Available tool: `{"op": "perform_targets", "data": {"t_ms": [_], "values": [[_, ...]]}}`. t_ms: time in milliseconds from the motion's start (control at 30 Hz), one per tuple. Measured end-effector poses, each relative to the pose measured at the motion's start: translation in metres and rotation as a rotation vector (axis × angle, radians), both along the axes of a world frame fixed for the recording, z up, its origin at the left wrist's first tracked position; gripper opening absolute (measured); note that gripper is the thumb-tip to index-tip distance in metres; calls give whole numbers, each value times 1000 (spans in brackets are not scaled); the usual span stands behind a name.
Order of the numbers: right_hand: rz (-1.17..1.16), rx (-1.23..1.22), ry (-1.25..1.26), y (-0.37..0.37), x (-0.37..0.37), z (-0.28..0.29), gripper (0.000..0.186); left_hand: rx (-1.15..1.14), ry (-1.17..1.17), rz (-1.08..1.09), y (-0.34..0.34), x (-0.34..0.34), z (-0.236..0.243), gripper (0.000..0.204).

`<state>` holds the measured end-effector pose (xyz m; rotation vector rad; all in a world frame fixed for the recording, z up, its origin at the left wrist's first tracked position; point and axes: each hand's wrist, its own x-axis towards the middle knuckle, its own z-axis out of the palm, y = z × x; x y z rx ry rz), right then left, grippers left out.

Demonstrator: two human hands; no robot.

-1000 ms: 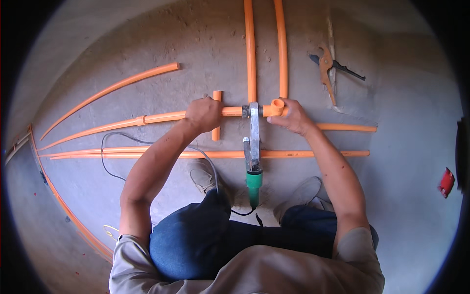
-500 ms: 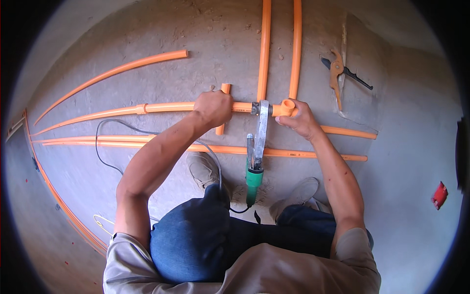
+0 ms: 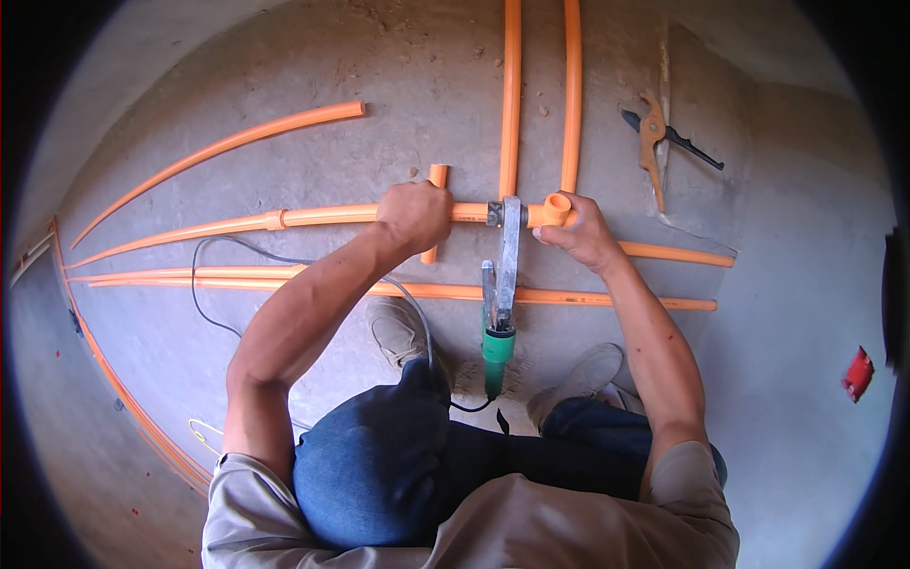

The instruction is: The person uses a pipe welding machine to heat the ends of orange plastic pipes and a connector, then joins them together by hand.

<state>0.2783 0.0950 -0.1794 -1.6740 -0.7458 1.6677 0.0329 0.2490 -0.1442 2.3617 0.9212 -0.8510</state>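
Observation:
A long orange pipe (image 3: 332, 214) runs in from the left, and my left hand (image 3: 415, 216) is wrapped round it near its right end. That end meets one side of the heating head of a green-handled pipe welding iron (image 3: 509, 251). Against the head's other side sits an orange tee fitting (image 3: 556, 208), its round mouth facing up. My right hand (image 3: 583, 233) grips the tee with the thumb on the near side. The iron's green handle points toward me between my shoes. Beneath my left hand a short orange pipe piece (image 3: 438, 174) lies crosswise, its middle hidden.
Two orange pipes (image 3: 511, 95) run away from me at the far side. Other orange pipes (image 3: 607, 299) lie across the floor nearer me. A pipe cutter (image 3: 652, 133) rests at the far right. A grey cable (image 3: 194, 284) loops at left. Something red (image 3: 857, 375) lies far right.
The view has shifted very slightly. Both hands keep their hold, and the pipe, iron and tee stay in the same arrangement.

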Motion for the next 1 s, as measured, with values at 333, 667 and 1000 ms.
{"op": "perform_targets", "data": {"t_ms": [333,667,1000], "values": [[-1,-29,-2,3,-2,10,43,-19,22,-6,-1,4,6,22],[-31,-98,40,13,-5,27,41,-16,-14,24,-2,0,-1,21],[-77,-179,87,14,-5,20,35,-5,16,27,-3,5,4,21]]}}
